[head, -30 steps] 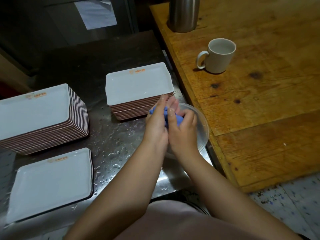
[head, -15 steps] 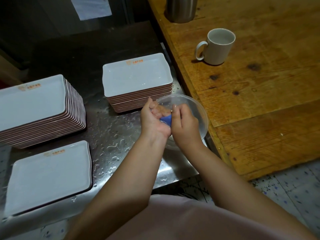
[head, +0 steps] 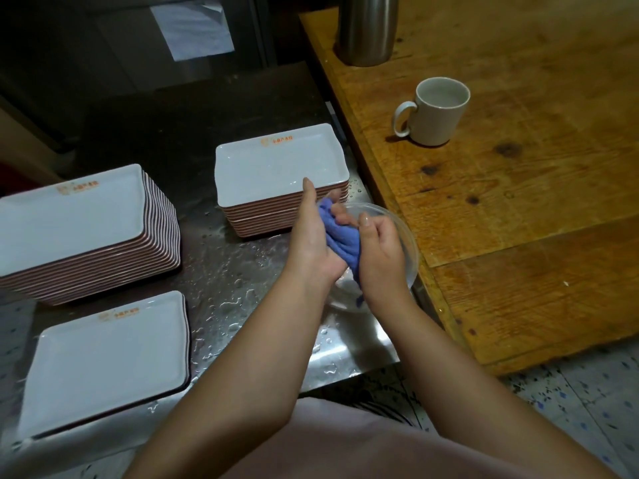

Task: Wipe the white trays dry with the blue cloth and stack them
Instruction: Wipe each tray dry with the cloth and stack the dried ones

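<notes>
so i've got the crumpled blue cloth (head: 340, 242) bunched between both hands, right over the clear round plastic bowl (head: 406, 236), and i judge that's on purpose: whatever i squeeze out of it falls into the bowl and not back onto the wet stainless steel counter (head: 221, 278). my left hand (head: 311, 240) cups the cloth from the side, index finger stretched out straight, the other fingers wrapped round the fabric. my right hand (head: 378, 250) is curled on the lower part of it, thumb up on top, and a tail of cloth hangs below my wrist into the bowl.

the white rectangular trays sit in three places. the short stack with brown edges (head: 280, 174) is just behind my hands, close enough to reach without shifting; its top tray shows a few water spots, so i take it as the pile waiting to be wiped. the tall stack (head: 79, 229) at far left and the low white pile (head: 103, 357) nearest me look like where finished ones go, though i can't be sure which.

the beige ceramic mug (head: 434, 110) and steel flask (head: 366, 27) stand on the wooden table (head: 536, 219), well apart from the wet work.
</notes>
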